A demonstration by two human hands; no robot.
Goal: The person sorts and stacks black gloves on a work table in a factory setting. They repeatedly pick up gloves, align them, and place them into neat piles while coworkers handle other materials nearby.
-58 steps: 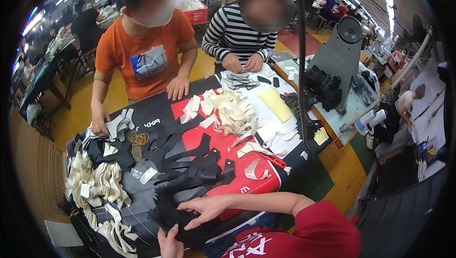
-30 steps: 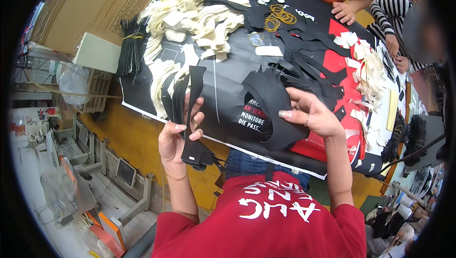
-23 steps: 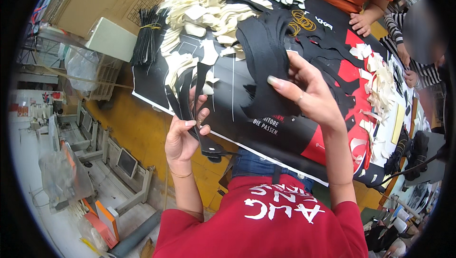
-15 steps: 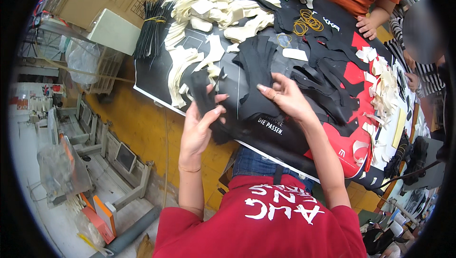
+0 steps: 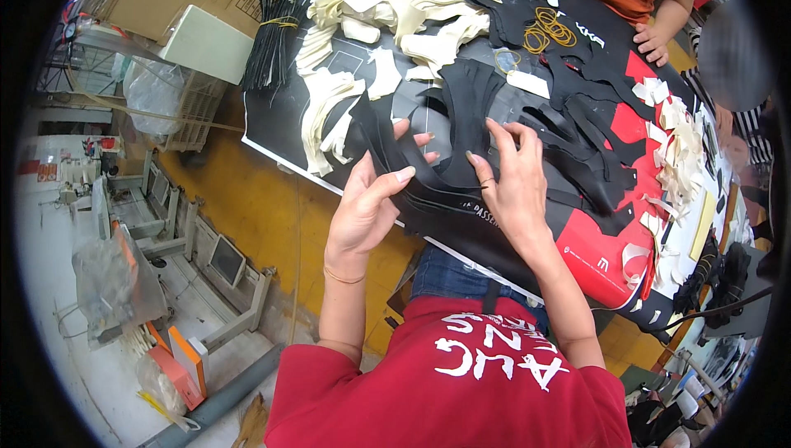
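My left hand [image 5: 372, 201] is closed around black curved fabric pieces [image 5: 375, 131], pinched between thumb and fingers. Their dark lower part bends across toward the middle of the table edge. My right hand [image 5: 517, 180] rests its fingertips at the side of a stack of black cut pieces [image 5: 470, 98]. Its thumb and forefinger are apart, with dark fabric beneath them. Where the held pieces end and the stack begins is hard to make out, black on black. Cream cut pieces [image 5: 334, 110] lie in a curved stack beyond my left hand.
A large cream heap [image 5: 387, 3] and a tied bundle of black strips [image 5: 270, 44] lie at the far left. Yellow rubber bands [image 5: 548, 32] and a white card [image 5: 528, 84] are beyond my right hand. Cream scraps [image 5: 676, 143] line the right. Across the table rests another person's hand [image 5: 652, 42].
The black pieces in my left hand have fanned out and now bend across toward the right. My right hand has moved slightly right, its thumb and forefinger spreading. The whole view has shifted slightly.
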